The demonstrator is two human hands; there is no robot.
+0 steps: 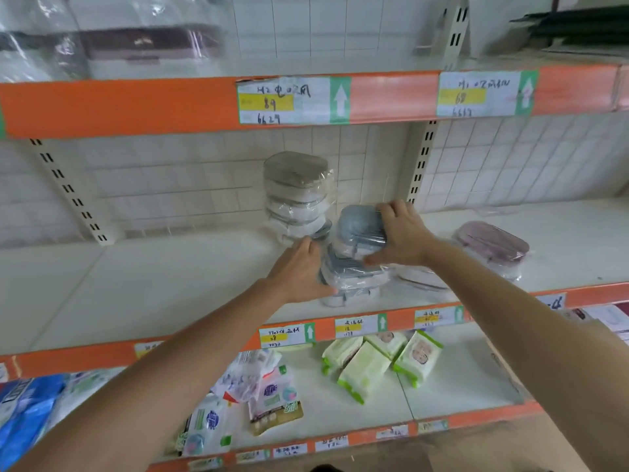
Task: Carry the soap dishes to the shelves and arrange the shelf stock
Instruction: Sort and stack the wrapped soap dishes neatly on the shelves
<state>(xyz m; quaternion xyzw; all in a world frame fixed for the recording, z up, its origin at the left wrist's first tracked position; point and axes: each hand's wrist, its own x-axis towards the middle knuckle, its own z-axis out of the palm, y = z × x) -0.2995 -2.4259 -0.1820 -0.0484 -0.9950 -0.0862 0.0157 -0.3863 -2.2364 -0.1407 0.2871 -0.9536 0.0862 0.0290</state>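
A stack of blue-grey soap dishes in clear wrap stands near the front of the white middle shelf. My right hand grips the top dish of that stack, fingers over its far edge and thumb at its near side. My left hand presses flat against the stack's left side. Behind them rises a taller stack of beige-lidded wrapped dishes. A pink-lidded wrapped dish lies to the right, and a white wrapped dish sits just right of the blue stack.
Orange shelf edges carry price labels. The lower shelf holds green wipe packs, assorted sachets and blue packages. The top shelf has plastic-wrapped goods. A slotted upright stands behind the stacks.
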